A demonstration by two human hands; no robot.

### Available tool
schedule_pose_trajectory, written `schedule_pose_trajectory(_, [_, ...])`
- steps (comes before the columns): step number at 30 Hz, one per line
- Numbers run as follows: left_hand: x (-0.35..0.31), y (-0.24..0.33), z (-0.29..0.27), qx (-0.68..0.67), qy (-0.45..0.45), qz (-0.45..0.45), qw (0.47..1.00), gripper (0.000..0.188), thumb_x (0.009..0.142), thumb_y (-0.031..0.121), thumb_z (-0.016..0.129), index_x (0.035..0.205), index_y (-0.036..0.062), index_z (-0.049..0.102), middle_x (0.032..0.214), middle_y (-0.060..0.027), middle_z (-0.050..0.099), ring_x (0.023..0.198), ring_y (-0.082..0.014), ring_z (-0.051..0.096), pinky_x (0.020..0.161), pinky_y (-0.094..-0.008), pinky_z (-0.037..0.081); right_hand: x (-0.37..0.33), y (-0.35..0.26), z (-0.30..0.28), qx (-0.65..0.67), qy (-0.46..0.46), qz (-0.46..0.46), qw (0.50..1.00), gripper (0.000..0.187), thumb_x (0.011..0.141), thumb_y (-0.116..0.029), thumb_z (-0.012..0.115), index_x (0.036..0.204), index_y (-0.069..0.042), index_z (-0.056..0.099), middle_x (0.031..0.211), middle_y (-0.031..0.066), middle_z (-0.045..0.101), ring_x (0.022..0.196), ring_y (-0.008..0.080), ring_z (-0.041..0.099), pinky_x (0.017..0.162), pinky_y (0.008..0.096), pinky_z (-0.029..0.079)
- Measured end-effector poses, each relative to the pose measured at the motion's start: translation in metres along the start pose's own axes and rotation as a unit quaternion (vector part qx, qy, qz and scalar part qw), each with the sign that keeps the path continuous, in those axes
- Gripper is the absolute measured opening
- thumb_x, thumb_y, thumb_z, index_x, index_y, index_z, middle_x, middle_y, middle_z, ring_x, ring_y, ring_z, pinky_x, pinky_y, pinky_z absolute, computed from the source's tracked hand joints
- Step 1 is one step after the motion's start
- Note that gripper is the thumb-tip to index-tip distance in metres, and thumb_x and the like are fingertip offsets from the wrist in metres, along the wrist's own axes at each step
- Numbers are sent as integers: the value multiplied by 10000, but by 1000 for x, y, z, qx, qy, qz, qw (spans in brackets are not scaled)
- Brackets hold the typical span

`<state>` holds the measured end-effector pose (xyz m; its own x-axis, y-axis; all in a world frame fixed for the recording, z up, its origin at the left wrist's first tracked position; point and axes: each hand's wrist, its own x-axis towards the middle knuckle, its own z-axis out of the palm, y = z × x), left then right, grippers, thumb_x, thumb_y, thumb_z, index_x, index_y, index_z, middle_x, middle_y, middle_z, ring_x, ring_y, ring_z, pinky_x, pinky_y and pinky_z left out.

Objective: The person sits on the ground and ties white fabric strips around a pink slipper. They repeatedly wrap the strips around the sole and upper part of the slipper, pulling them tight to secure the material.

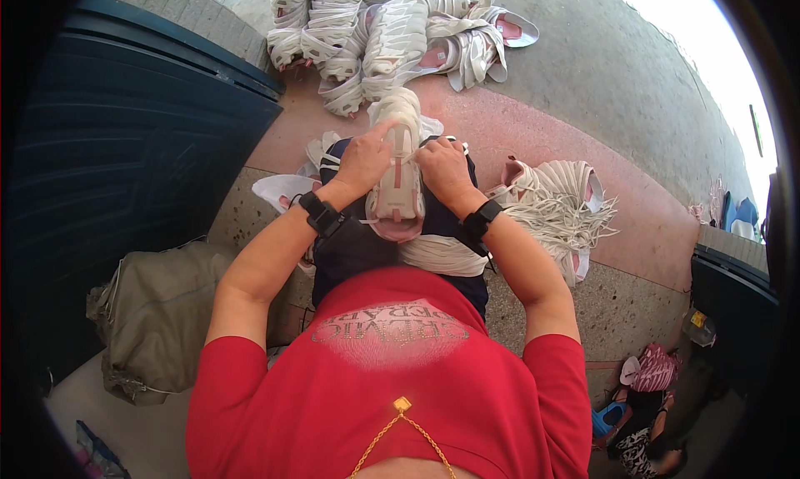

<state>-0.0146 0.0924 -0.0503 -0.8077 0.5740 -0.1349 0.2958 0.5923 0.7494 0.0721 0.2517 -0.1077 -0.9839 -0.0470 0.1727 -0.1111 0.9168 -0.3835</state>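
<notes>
A white and pink shoe upper (398,187) lies over my lap, its pink-lined heel opening towards me. My left hand (367,161) grips its left edge, with the index finger stretched along the toe end. On the other side my right hand (447,169) is closed, fingertips pinched at the upper's right edge where a white shoelace (407,157) runs across to them. Just beyond the toe, more pale shoe uppers (395,104) are bunched. White looped laces or uppers (446,255) lie across my thighs under the heel.
Stacks of white shoe uppers (396,42) cover the floor ahead. To my right sits a fanned pile of uppers with trailing laces (567,200). A dark metal door (150,121) stands left, beside an olive sack (171,312). Bags and shoes (654,369) lie at lower right.
</notes>
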Motion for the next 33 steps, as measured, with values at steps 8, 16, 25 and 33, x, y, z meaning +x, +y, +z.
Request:
schedule_pose_trajectory(8, [4,12,29,267,-110,-2,957,178,799,245,602,795,92,693,724,-134,660,741,-314,665,649,-393,521,-4,-8,5,5,-99,37,994,175,777,-174,571,867,-35,626,896,132,607,950,297,539,736,451,404])
schedule_pose_trajectory(16, [-4,-6,58,390,-8,223,893,119,752,174,589,796,63,591,768,-111,611,712,-243,629,580,-367,508,-3,10,11,151,-82,19,985,130,751,-113,570,827,-24,625,896,166,615,863,358,553,763,451,447])
schedule_pose_trajectory(25, [-33,-4,-33,150,-66,150,975,142,874,160,512,837,47,590,744,-81,591,703,-189,603,586,-313,468,-12,-52,-15,163,100,-90,977,148,764,-131,620,904,-85,613,888,92,605,917,298,559,846,391,433])
schedule_pose_trajectory(33, [-40,-49,-55,-274,-128,-165,939,218,892,113,574,1047,-29,627,810,-35,633,718,-88,567,669,-213,467,17,-53,-7,202,-46,39,978,257,829,-258,594,896,-10,599,812,189,628,799,369,612,712,436,476])
